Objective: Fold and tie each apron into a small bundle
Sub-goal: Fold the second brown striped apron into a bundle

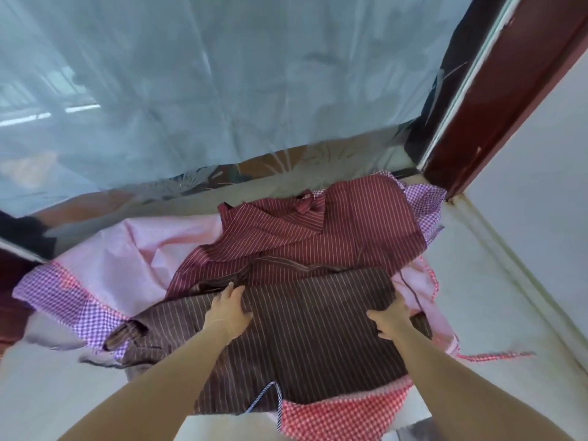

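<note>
Right now the dark brown pinstriped cloth apron (305, 338) lies spread on top of the pile, just nearer the person than the maroon striped apron (334, 230). The left hand (227, 310) presses flat on the brown cloth, fingers straight. The right hand (389, 319) grips its far right edge. Best to smooth wrinkles outward, line edges up, then fold evenly before tying.

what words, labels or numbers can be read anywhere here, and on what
None: no readable text shows in this view.
The brown striped apron under the left hand and right hand bears only stripes.
The maroon striped apron and the pink checked cloth show only patterns, with no label in view.
</note>
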A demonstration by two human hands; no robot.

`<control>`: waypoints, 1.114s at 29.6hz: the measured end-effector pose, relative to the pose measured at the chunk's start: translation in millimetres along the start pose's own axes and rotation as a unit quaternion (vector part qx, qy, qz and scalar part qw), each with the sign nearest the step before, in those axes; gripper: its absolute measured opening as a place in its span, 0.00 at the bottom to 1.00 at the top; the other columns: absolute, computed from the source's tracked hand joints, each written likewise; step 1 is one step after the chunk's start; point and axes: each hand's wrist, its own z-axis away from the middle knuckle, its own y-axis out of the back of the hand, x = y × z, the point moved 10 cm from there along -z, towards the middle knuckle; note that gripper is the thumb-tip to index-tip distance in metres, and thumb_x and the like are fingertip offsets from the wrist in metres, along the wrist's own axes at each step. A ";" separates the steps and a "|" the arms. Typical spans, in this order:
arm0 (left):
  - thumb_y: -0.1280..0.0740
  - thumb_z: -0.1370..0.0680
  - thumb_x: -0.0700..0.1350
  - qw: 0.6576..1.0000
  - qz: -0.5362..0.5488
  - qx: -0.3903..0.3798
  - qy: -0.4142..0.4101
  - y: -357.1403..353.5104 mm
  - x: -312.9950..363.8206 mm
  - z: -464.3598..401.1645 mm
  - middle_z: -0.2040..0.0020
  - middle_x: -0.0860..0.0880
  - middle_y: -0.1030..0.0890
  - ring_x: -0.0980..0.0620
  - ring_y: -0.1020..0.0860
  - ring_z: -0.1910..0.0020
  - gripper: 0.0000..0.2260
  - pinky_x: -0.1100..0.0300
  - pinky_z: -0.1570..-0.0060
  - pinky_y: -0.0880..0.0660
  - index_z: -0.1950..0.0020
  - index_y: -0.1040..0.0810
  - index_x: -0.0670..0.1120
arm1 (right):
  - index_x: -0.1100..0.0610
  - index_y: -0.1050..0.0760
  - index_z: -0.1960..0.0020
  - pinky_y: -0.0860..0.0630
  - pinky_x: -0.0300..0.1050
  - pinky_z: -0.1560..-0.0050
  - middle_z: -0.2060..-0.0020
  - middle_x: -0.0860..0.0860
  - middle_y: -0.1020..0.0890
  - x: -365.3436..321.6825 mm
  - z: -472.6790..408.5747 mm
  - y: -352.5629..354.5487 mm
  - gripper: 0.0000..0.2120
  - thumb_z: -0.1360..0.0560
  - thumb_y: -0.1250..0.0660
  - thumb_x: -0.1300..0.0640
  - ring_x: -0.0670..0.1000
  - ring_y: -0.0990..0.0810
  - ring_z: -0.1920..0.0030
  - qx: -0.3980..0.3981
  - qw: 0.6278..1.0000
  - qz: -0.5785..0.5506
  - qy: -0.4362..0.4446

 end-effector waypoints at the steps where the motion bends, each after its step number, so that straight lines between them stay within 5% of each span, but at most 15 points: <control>1: 0.35 0.22 0.53 1.000 -0.016 0.009 0.003 1.4 -14.3 -3.5 0.21 0.50 0.53 0.43 0.49 0.23 0.33 0.44 0.29 0.39 0.22 0.49 0.52 | 0.49 0.50 0.24 0.19 0.51 0.61 0.29 0.59 0.36 0.6 2.7 -3.2 0.44 0.30 0.26 0.59 0.63 0.25 0.41 0.008 1.000 -0.006 0.001; 4: 0.35 0.23 0.56 0.996 -0.084 0.042 0.003 14.9 -36.9 -11.6 0.24 0.47 0.40 0.44 0.42 0.25 0.34 0.46 0.30 0.39 0.22 0.47 0.51 | 0.52 0.53 0.24 0.20 0.51 0.56 0.31 0.61 0.33 -11.8 16.9 -13.8 0.41 0.27 0.29 0.58 0.59 0.22 0.46 -0.008 1.000 -0.024 0.007; 8: 0.41 0.19 0.55 0.977 -0.175 0.079 -0.093 32.3 -27.7 -14.6 0.40 0.50 0.25 0.48 0.26 0.41 0.17 0.52 0.37 0.33 0.33 0.27 0.51 | 0.54 0.50 0.23 0.21 0.49 0.49 0.31 0.59 0.31 -53.9 50.2 -38.5 0.38 0.25 0.31 0.52 0.54 0.21 0.46 -0.008 0.987 0.127 0.097; 11: 0.41 0.19 0.53 0.963 -0.100 0.148 -0.204 50.8 -7.3 -3.1 0.46 0.51 0.24 0.48 0.24 0.50 0.14 0.52 0.47 0.27 0.41 0.20 0.49 | 0.49 0.48 0.23 0.28 0.53 0.36 0.26 0.54 0.40 -103.2 90.0 -77.3 0.39 0.26 0.31 0.45 0.55 0.32 0.30 -0.028 0.938 0.236 0.251; 15: 0.43 0.20 0.53 0.894 -0.092 0.225 -0.378 87.7 28.2 39.3 0.58 0.53 0.21 0.50 0.23 0.57 0.15 0.53 0.54 0.26 0.54 0.19 0.48 | 0.46 0.46 0.24 0.44 0.59 0.27 0.22 0.50 0.52 -164.2 144.5 -120.0 0.39 0.28 0.30 0.41 0.56 0.52 0.23 -0.005 0.845 0.339 0.414; 17: 0.46 0.19 0.55 0.891 -0.104 0.184 -0.401 98.6 46.6 52.6 0.66 0.53 0.24 0.51 0.26 0.66 0.16 0.56 0.63 0.27 0.55 0.24 0.48 | 0.48 0.30 0.33 0.42 0.59 0.28 0.24 0.51 0.42 -181.8 147.4 -125.2 0.25 0.27 0.32 0.41 0.56 0.46 0.24 -0.020 0.814 0.397 0.423; 20: 0.41 0.19 0.54 0.899 -0.122 0.208 -0.366 122.0 51.3 61.4 0.65 0.52 0.22 0.51 0.23 0.66 0.10 0.58 0.66 0.30 0.48 0.24 0.50 | 0.53 0.26 0.37 0.31 0.53 0.39 0.37 0.52 0.25 -194.9 144.9 -122.7 0.21 0.24 0.36 0.42 0.55 0.27 0.38 -0.110 0.793 0.497 0.334; 21: 0.39 0.20 0.53 0.901 -0.107 0.242 -0.344 132.9 47.8 61.0 0.61 0.52 0.20 0.51 0.22 0.63 0.09 0.59 0.65 0.29 0.46 0.24 0.50 | 0.53 0.26 0.37 0.31 0.54 0.40 0.40 0.53 0.24 -211.5 146.2 -112.1 0.20 0.23 0.36 0.43 0.56 0.26 0.41 -0.061 0.789 0.500 0.352; 24: 0.34 0.24 0.41 0.895 -0.062 0.358 -0.257 158.3 19.1 52.6 0.41 0.43 0.23 0.42 0.24 0.44 0.17 0.49 0.47 0.25 0.35 0.27 0.47 | 0.53 0.20 0.46 0.28 0.56 0.46 0.49 0.53 0.25 -267.8 184.4 -55.3 0.09 0.25 0.31 0.53 0.56 0.26 0.48 0.269 0.754 0.317 0.508; 26: 0.33 0.28 0.39 0.879 -0.097 0.411 -0.221 153.2 10.2 56.3 0.34 0.40 0.29 0.37 0.29 0.38 0.25 0.42 0.40 0.28 0.31 0.30 0.46 | 0.53 0.21 0.45 0.28 0.55 0.46 0.47 0.53 0.25 -264.7 194.9 -36.6 0.10 0.26 0.32 0.60 0.56 0.25 0.47 0.316 0.756 0.175 0.545; 28: 0.33 0.27 0.41 0.878 -0.139 0.374 -0.264 116.8 21.7 62.9 0.34 0.43 0.29 0.40 0.28 0.37 0.23 0.44 0.39 0.29 0.32 0.29 0.47 | 0.54 0.24 0.42 0.26 0.50 0.47 0.44 0.52 0.24 -251.3 173.7 -49.2 0.11 0.23 0.35 0.60 0.52 0.22 0.48 0.209 0.803 0.146 0.539; 30: 0.35 0.23 0.49 0.917 -0.175 0.228 -0.276 53.8 25.9 55.1 0.32 0.47 0.30 0.45 0.31 0.33 0.21 0.48 0.34 0.33 0.31 0.32 0.50 | 0.53 0.27 0.39 0.24 0.45 0.48 0.44 0.50 0.23 -218.0 149.1 -93.7 0.12 0.21 0.36 0.53 0.49 0.21 0.48 0.024 0.823 0.252 0.508; 33: 0.37 0.23 0.59 0.958 -0.213 0.029 -0.190 -28.4 2.0 39.3 0.23 0.49 0.44 0.46 0.45 0.24 0.31 0.47 0.26 0.46 0.23 0.46 0.53 | 0.50 0.35 0.29 0.34 0.56 0.32 0.31 0.53 0.31 -121.5 124.1 -145.8 0.31 0.26 0.35 0.38 0.56 0.32 0.31 -0.166 0.744 0.511 0.396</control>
